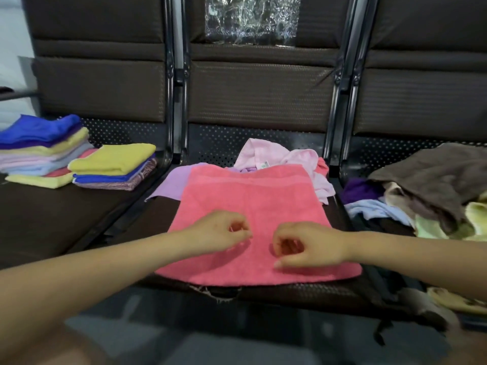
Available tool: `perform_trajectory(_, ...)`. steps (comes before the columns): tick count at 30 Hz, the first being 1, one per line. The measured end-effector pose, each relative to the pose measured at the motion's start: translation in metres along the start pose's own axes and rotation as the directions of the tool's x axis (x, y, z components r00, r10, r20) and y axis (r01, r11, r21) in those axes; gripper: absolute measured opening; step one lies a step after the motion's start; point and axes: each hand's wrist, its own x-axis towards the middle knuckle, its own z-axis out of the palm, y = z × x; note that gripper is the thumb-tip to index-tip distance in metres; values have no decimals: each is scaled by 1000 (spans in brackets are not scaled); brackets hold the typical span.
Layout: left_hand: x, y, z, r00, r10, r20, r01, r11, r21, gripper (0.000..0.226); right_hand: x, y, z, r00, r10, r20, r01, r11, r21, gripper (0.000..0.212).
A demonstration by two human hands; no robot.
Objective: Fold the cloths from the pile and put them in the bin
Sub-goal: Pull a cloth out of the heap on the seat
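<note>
Pink towel [253,206] lies flat on middle bench seat [303,293], long axis running away from person; left hand [218,233] and right hand [308,246], loosely curled, hold nothing, side by side over its near half, equally close.

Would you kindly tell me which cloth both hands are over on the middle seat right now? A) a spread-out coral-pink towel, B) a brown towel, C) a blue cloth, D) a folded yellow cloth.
A: the left hand and the right hand are both over the coral-pink towel, which lies spread flat on the middle seat.
</note>
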Motion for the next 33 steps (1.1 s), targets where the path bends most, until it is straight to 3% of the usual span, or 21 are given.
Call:
perform_trajectory(3, -14, -2, 10, 998, 40, 53, -46, 994, 102, 18, -13, -3, 12, 994, -79, 70, 90, 982, -168, 53)
perform_trajectory(5, -19, -2, 12, 992, 88, 89, -100, 985, 139, 16, -14, -1, 17, 991, -127, 52, 136, 960, -245, 50)
perform_trajectory(7, -21, 1, 16, 986, 127, 110, -142, 979, 148, 20, -11, -1, 14, 994, -112, -16, 107, 976, -191, 29)
perform_trajectory(9, -22, 6, 19, 987, 133, 92, -144, 982, 123, 38, -5, -1, 8, 998, -30, -55, 23, 993, -113, 16)
perform_trajectory(11, -18, 8, 22, 990, 126, 64, -135, 976, 168, 47, 0, 1, 4, 992, 76, -96, -78, 997, -21, 17)
perform_trajectory(14, -7, 6, 22, 987, 161, 21, -160, 935, 317, 39, 8, 7, -1, 975, 163, -152, -156, 986, 55, 23)
perform_trajectory(19, 12, -7, 6, 985, 145, -92, -116, 957, 266, 35, 18, 13, -8, 983, 180, 22, -181, 982, 59, 46)
perform_trajectory(22, 19, -14, -7, 979, 184, -91, -140, 922, 360, 32, 25, 24, -16, 978, 206, 37, -207, 978, 34, 45)
perform_trajectory(29, 27, -43, -47, 980, 175, -97, -100, 850, 517, 37, 23, 71, -48, 941, 319, -112, -320, 947, 1, 33)
perform_trajectory(33, 24, -65, -72, 988, 117, -102, -57, 885, 463, 35, 16, 81, -60, 888, 404, -218, -367, 910, 193, 37)
